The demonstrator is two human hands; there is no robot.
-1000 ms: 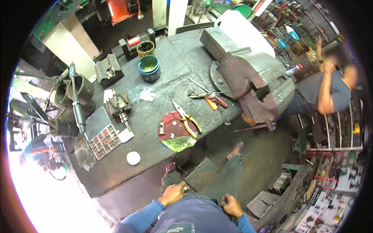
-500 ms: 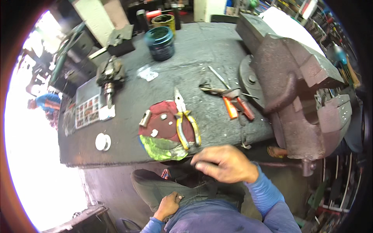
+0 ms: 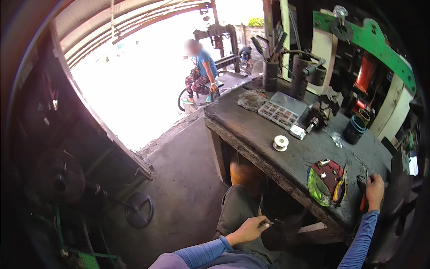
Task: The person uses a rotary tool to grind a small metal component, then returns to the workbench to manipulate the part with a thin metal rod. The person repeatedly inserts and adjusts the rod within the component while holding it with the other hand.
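Red-handled tool (image 3: 363, 203) lies near the bench's (image 3: 300, 162) front edge, handle running roughly away from it, just left of the nearer right hand (image 3: 375, 190) (grip unclear); left hand (image 3: 249, 229) well apart, grip also unclear.

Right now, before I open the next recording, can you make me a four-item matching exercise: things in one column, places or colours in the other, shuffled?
1. Right hand
2. Needle-nose pliers
3. Spool
4. Left hand

A. White
B. Above the lap
C. Beside a red handle
D. On the maroon-and-green pad

Pairs: 1-C, 2-D, 3-A, 4-B
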